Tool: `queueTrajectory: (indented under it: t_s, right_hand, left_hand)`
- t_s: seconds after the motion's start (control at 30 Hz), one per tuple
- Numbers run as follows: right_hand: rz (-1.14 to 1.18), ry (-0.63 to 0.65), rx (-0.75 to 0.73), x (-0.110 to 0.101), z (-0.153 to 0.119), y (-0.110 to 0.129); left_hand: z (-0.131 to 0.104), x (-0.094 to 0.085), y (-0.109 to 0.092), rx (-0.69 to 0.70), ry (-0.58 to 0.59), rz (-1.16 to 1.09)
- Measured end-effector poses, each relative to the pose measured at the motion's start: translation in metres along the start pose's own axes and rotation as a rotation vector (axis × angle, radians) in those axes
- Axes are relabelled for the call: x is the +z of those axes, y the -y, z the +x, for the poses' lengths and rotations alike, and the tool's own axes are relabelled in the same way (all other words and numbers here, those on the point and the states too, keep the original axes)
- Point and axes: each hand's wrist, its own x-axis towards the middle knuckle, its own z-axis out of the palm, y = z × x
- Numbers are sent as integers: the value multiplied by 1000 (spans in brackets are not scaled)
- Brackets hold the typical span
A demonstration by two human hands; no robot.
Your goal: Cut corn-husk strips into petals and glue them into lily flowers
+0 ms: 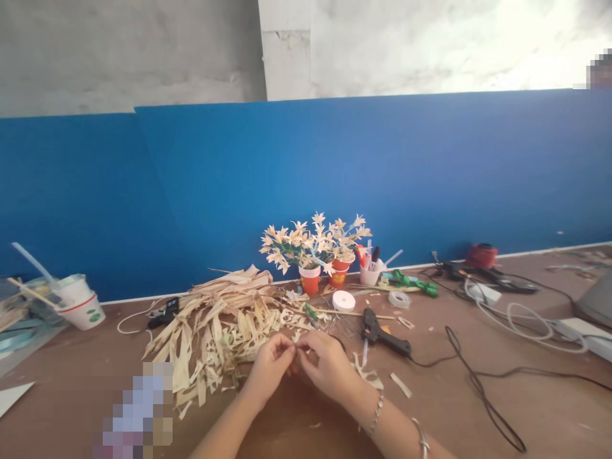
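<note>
My left hand (273, 366) and my right hand (329, 364) meet at the fingertips over the brown table (296, 433). Thumbs and forefingers of both are pinched together; whatever lies between them is too small or hidden to make out. Just beyond and to the left spreads a heap of dry, pale husk strips (215, 331). A black glue gun (382, 335) lies to the right of my right hand, touching neither hand. Behind my hands, pale flowers (299, 239) made of similar-looking material stand in red paper cups (310, 280).
A white roll of tape (343, 300) and a clear tape roll (399, 299) lie near the cups. Black cable (471, 376) loops across the right side. At far left stands a white cup (83, 310) with sticks. A blue partition (306, 166) closes off the back.
</note>
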Motion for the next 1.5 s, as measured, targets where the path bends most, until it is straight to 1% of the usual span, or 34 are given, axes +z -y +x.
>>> queueTrajectory:
  t_s: [0.1,0.17,0.2,0.27,0.33,0.37,0.43,0.47,0.53,0.6,0.73,0.9,1.0,1.1,1.23,1.33,1.43,1.5]
  right_hand:
    - [-60,2,-60,-1,0,0]
    - [-38,15,-23,-2,1,0]
    - [2,27,31,-2,2,0]
    - [170,73,196,-1,5,-1]
    - [429,146,367,0,7,-3]
    - [560,180,429,1,9,-4]
    - [766,223,498,3,10,-6]
    - [831,232,515,4,10,-7]
    - [912,236,532,5,11,-7]
    - [943,225,541,4,11,-7]
    - [870,181,547,2,12,-6]
    - [745,132,478,5,10,-8]
    - [716,105,470,7,9,-10]
    - [708,82,455,7,8,-12]
    - [650,103,383,3,7,-9]
    - [522,140,331,1,6,-4]
    - [385,132,279,1,5,-1]
    - [343,110,267,1,6,-2]
  left_hand:
    - [-1,0,-3,-38,-4,-30]
    - [-3,1,-7,-71,5,-52]
    - [-4,1,-8,-85,10,-65]
    - [-5,1,-12,-99,15,-111]
    - [-6,0,-15,-92,1,-188]
    - [-6,0,-16,-83,-10,-228]
    - [-6,0,-17,-68,-23,-282]
    - [-6,0,-16,-70,-18,-288]
    - [-6,-1,-15,-89,7,-275]
    - [-7,-1,-13,-106,33,-252]
    - [-7,-1,-12,-49,38,-174]
    - [-3,-1,-10,68,-74,36]
    - [-1,-3,-8,59,-138,85]
    - [-1,-5,-10,32,-167,55]
    - [-3,-4,-13,10,-138,35]
    - [-3,-3,-12,-7,-93,38]
    - [-3,-2,-11,-16,-56,41]
    - [-4,-2,-11,-24,-52,47]
